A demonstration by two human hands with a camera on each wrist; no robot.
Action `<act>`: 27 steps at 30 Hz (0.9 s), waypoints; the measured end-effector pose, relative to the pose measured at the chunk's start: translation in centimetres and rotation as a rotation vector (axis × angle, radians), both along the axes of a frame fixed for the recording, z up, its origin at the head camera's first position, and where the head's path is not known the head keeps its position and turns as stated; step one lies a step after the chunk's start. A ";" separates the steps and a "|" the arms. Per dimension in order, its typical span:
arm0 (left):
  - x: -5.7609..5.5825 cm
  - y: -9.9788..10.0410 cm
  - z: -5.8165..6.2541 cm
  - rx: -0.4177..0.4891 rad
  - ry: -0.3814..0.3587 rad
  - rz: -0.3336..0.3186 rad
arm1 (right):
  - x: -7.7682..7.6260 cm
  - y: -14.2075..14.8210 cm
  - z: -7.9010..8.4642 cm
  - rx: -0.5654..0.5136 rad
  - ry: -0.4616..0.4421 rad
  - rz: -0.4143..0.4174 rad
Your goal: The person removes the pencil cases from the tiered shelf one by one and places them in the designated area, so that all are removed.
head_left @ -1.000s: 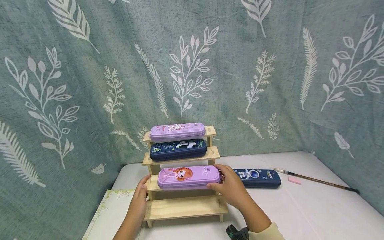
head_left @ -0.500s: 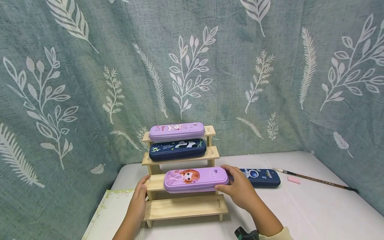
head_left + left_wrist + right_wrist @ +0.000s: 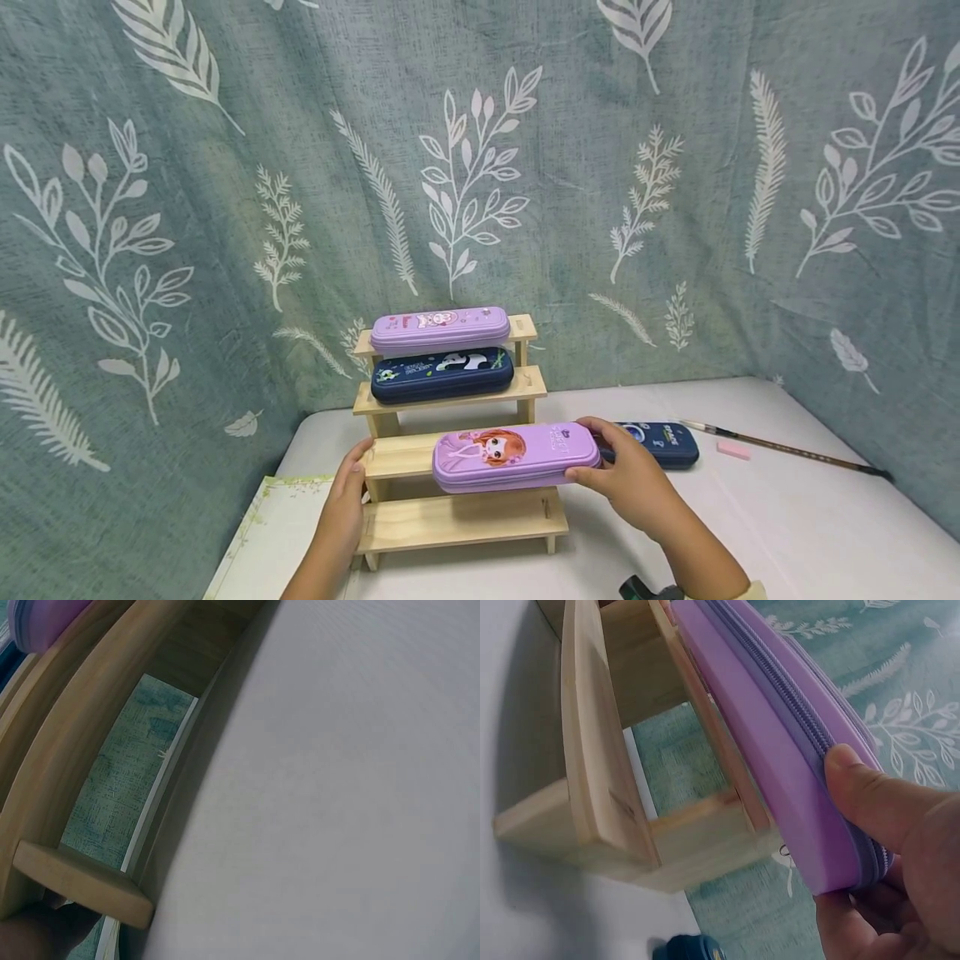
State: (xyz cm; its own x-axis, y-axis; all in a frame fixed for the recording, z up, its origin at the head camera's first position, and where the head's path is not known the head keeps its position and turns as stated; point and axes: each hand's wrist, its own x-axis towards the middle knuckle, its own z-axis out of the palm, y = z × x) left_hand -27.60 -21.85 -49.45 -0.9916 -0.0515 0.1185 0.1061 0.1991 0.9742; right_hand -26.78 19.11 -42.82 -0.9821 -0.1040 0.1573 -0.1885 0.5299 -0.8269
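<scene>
In the head view my right hand (image 3: 633, 479) pinches the right end of a purple pencil case (image 3: 517, 457) with a red-haired doll picture. The thumb lies along its zipped side in the right wrist view, with fingers (image 3: 847, 922) under the end. The case sits over the third tier of a stepped wooden stand (image 3: 457, 521), sticking out past its right side. At the stand's left end, my left hand (image 3: 342, 508) holds the side by that tier; in the left wrist view only part of this hand (image 3: 45, 930) shows, behind a leg.
A lilac pencil case (image 3: 442, 327) lies on the top tier, a dark blue panda case (image 3: 442, 375) below it. Right of the stand are a blue space case (image 3: 667, 446), partly covered by my hand, a pink eraser (image 3: 733, 450) and a paintbrush (image 3: 795, 447). Patterned paper (image 3: 273, 533) lies left.
My right hand has drawn the purple doll case rightward and slightly toward me along the third tier, baring more of its left part. The left hand has stayed at the stand.
</scene>
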 end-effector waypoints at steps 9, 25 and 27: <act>-0.1 0.0 0.0 0.013 0.020 -0.015 | 0.4 3.2 -0.4 -0.024 -0.003 0.012; 0.0 0.0 0.1 -0.002 0.001 -0.011 | 1.6 8.3 -1.8 -0.075 0.043 0.017; 0.1 0.0 0.0 0.005 -0.006 -0.011 | 1.8 9.0 -2.0 -0.076 0.054 0.019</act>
State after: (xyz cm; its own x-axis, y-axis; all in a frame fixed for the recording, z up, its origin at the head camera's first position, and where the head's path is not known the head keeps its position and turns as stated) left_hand -27.53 -21.80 -49.46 -0.9928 -0.0407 0.1125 0.1027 0.1929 0.9758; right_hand -25.00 28.15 -44.87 -0.9699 -0.1085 0.2178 -0.2432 0.4617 -0.8530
